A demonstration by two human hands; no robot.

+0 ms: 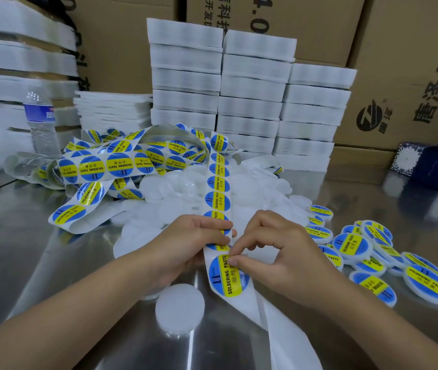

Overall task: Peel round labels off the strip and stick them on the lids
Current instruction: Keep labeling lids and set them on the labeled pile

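Observation:
A long white backing strip (218,188) of round blue-and-yellow "SOLDERING PASTE" labels runs from a tangled heap down to my hands. My left hand (191,241) grips the strip from the left, thumb on top. My right hand (271,244) pinches the upper edge of one round label (225,276) with thumb and forefinger. A bare white lid (180,307) lies on the metal table just below my left wrist. More plain white lids (175,188) are piled behind my hands.
Labelled lids (367,252) are heaped at the right. Stacks of white foam trays (252,97) and cardboard boxes (412,76) stand behind. A water bottle (42,121) stands at the left, a blue patterned box (434,164) at the far right. Empty backing strip (287,329) trails toward me.

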